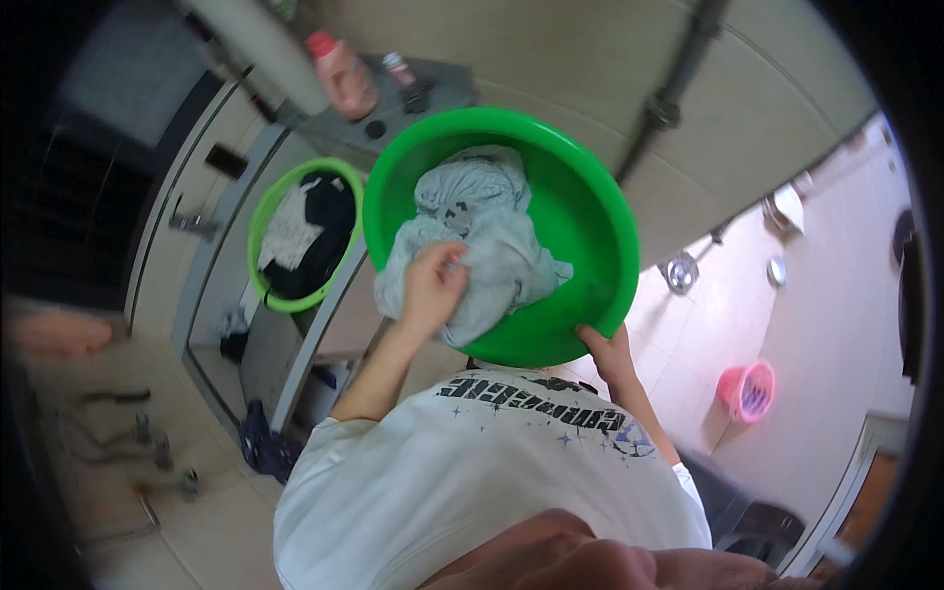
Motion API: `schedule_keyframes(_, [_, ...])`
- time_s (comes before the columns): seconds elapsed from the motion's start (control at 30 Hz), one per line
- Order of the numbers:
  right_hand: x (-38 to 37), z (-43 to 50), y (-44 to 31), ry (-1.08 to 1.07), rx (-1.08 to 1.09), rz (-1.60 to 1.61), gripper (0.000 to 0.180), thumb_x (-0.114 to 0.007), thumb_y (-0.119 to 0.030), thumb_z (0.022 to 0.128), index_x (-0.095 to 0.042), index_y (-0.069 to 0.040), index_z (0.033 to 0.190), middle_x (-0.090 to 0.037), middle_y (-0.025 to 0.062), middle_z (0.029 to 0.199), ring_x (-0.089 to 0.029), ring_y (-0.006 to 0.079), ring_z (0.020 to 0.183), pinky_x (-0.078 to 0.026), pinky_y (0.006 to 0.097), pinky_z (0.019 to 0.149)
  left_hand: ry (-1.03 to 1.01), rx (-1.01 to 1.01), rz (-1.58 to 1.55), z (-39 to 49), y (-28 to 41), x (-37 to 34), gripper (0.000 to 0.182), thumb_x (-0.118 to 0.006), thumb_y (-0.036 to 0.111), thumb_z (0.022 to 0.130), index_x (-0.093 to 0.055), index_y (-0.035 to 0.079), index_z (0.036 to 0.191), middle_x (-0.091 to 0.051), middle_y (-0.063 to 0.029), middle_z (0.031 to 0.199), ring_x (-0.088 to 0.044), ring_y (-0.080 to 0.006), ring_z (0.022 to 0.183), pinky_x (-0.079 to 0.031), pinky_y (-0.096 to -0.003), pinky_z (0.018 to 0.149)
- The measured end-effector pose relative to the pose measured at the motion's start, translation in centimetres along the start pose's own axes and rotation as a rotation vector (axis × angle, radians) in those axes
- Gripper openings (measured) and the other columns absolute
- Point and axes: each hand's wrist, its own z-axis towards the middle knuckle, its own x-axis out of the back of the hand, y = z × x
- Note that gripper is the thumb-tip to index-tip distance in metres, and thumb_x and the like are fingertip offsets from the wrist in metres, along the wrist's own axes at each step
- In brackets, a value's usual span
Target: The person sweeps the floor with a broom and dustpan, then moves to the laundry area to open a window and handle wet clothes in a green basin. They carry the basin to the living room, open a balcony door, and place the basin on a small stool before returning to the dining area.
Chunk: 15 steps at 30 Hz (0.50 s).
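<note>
In front of my chest is a large green plastic basin [590,310], tilted so that its inside faces me. My right hand [608,352] grips its near right rim, thumb over the edge. A crumpled pale grey garment [498,254] with a small dark print lies in the basin, and part of it hangs over the left rim. My left hand [435,287] is at the garment's left side with its fingers curled. Whether cloth is pinched between those fingers cannot be made out.
Left of the basin, a lime-green tub [267,295] holds dark and white clothes in a sink recess by a faucet [193,223]. A pink detergent bottle [345,77] stands on a grey ledge. A pink bucket [745,391] is at right. A blurred, skin-coloured shape [63,332] shows far left.
</note>
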Motion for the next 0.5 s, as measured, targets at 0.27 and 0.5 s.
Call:
schedule_keyframes(0.27, [20.5,-0.7,-1.2,0.415,0.020,-0.063,0.028,-0.059,-0.005,0.076,-0.058,0.001,0.104,-0.062,0.0064,0.091,-0.056,0.0140,0.083,-0.047,0.0299,0.072,-0.637,-0.259,-0.288,6.8,7.4,-23.6,0.027,-0.067,-0.001,0.070,-0.062,0.006,0.096,-0.056,-0.0040,0.086,-0.052,-0.0134,0.071,-0.041,-0.0234,0.061])
schedule_keyframes(0.5, [34.1,-10.4,-6.2,0.772,-0.061,-0.117,0.028,-0.058,-0.002,0.074,-0.058,0.001,0.102,-0.062,0.0050,0.092,-0.056,0.0139,0.083,-0.046,0.0282,0.073,-0.710,-0.633,0.026,7.4,14.7,-37.8,0.042,-0.068,0.008,0.071,-0.058,0.008,0.112,-0.056,-0.0161,0.109,-0.053,-0.0357,0.101,-0.043,-0.0406,0.089])
